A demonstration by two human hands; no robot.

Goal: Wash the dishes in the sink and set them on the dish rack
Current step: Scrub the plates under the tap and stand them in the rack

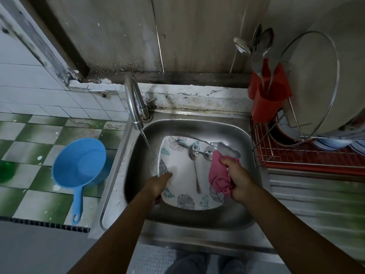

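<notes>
Pink cloth point(219, 175) is bunched up in our right hand point(240, 181), fingers curled tight round it over the right side of the leaf-print plate point(181, 171), which lies in the steel sink point(197, 219) with two spoons point(192, 153) on it. Our left hand point(158, 185) grips the plate's left rim, thumb on top, both arms reaching down into it. Over on the right, the dish rack point(286, 159) sits just beside the sink.

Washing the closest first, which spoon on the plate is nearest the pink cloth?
The right-hand spoon, its bowl beside the pink cloth; the other spoon lies further left, handle toward you.
</notes>
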